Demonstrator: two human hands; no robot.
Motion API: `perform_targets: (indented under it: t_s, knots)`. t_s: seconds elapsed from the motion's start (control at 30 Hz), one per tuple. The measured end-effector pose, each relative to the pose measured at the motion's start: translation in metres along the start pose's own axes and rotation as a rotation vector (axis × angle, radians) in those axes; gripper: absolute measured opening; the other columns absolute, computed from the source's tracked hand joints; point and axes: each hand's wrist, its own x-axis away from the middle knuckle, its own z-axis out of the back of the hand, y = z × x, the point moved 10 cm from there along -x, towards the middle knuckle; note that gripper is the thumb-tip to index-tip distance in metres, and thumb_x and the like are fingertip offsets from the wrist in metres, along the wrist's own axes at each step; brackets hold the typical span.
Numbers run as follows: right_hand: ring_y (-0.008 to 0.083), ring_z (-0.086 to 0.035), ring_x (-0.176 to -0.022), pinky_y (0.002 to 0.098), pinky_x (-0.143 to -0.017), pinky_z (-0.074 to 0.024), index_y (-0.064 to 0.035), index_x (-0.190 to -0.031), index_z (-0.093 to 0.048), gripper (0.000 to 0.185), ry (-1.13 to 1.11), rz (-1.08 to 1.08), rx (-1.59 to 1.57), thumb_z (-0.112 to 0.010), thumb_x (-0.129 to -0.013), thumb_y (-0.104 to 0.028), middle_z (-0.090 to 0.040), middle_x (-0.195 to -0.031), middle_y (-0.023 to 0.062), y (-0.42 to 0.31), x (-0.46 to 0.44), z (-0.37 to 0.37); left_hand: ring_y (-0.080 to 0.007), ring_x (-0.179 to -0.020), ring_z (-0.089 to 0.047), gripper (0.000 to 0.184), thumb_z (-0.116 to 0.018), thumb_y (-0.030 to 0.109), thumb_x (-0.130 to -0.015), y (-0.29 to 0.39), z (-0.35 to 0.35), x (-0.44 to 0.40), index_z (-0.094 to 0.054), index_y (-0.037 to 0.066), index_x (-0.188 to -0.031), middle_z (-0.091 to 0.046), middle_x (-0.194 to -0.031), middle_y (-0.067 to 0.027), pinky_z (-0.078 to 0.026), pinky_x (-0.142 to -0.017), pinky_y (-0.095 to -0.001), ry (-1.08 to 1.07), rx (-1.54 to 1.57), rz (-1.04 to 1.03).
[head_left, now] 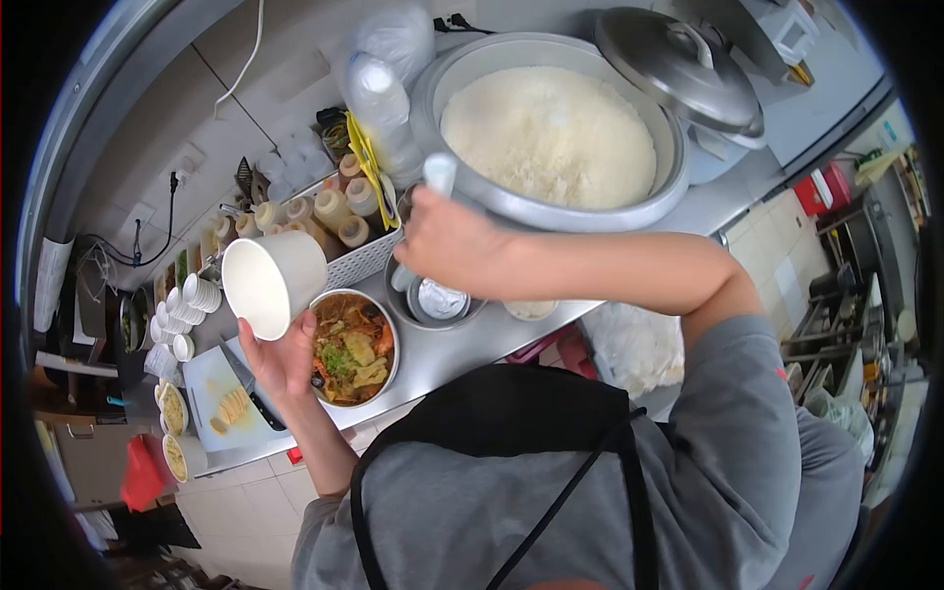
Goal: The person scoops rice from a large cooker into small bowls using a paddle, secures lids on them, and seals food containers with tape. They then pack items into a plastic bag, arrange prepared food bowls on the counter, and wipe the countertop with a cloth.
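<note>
My left hand (pixel 279 366) grips an empty white paper bowl (pixel 280 275) from below, its mouth tipped toward the left. Just beside it, a bowl of stew (pixel 354 349) with vegetables and green garnish stands on the counter. My right hand (pixel 450 241) is closed around a white-handled utensil (pixel 440 173), held upright over a metal pot (pixel 423 315). The utensil's lower end is mostly hidden by the hand. Inside the pot sits a small foil-like round container (pixel 442 299). Behind the right hand stands a large tub of white rice (pixel 551 138).
A metal lid (pixel 678 69) rests on the tub's right rim. Sauce bottles (pixel 334 208) fill a white basket (pixel 359 264). On the left lie a cutting board (pixel 211 379) with sliced food, a knife (pixel 264 408) and stacks of small white cups (pixel 187 305).
</note>
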Motion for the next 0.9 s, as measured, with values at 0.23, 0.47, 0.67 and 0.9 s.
perform_targets:
  t_s: [0.23, 0.47, 0.67, 0.9]
  knots:
    - [0.0192, -0.055, -0.079, 0.0352, -0.077, -0.0344, -0.0091, -0.081, -0.059, 0.014, 0.475, -0.363, 0.057, -0.051, -0.071, -0.007, -0.060, -0.075, 0.0050, 0.233, 0.053, -0.036, -0.0282, -0.105, -0.047, 0.051, -0.052, 0.034, -0.084, -0.044, -0.040, 0.003, -0.035, 0.009, -0.125, -0.042, -0.123, -0.0118, -0.049, -0.075, -0.0409, 0.063, -0.039, -0.076]
    - [0.0202, -0.057, -0.080, 0.0369, -0.080, -0.0315, -0.0101, -0.076, -0.062, 0.009, 0.206, -0.453, 0.083, -0.054, -0.070, -0.010, -0.062, -0.073, 0.0080, 0.286, -0.003, -0.164, -0.0268, -0.101, -0.050, 0.049, -0.051, 0.036, -0.084, -0.054, -0.049, 0.023, -0.038, 0.008, -0.122, -0.045, -0.119, -0.0125, -0.048, -0.077, -0.0387, 0.165, -0.124, -0.120]
    - [0.0217, -0.059, -0.073, 0.0436, -0.081, -0.0295, -0.0098, -0.078, -0.064, 0.014, 0.079, -0.285, -0.034, -0.052, -0.071, -0.008, -0.062, -0.071, 0.0077, 0.247, -0.019, -0.160, -0.0269, -0.104, -0.048, 0.050, -0.051, 0.035, -0.084, -0.031, -0.025, 0.034, -0.036, 0.009, -0.124, -0.043, -0.122, -0.0117, -0.049, -0.077, -0.0393, 0.189, -0.069, -0.140]
    - [0.0209, -0.055, -0.076, 0.0364, -0.083, -0.0276, -0.0117, -0.073, -0.061, 0.010, 0.035, -0.196, -0.115, -0.061, -0.063, -0.013, -0.059, -0.068, 0.0063, 0.206, -0.015, -0.146, -0.0280, -0.107, -0.047, 0.050, -0.052, 0.033, -0.084, -0.036, -0.015, 0.015, -0.036, 0.010, -0.125, -0.040, -0.125, -0.0108, -0.049, -0.076, -0.0410, 0.147, -0.001, -0.136]
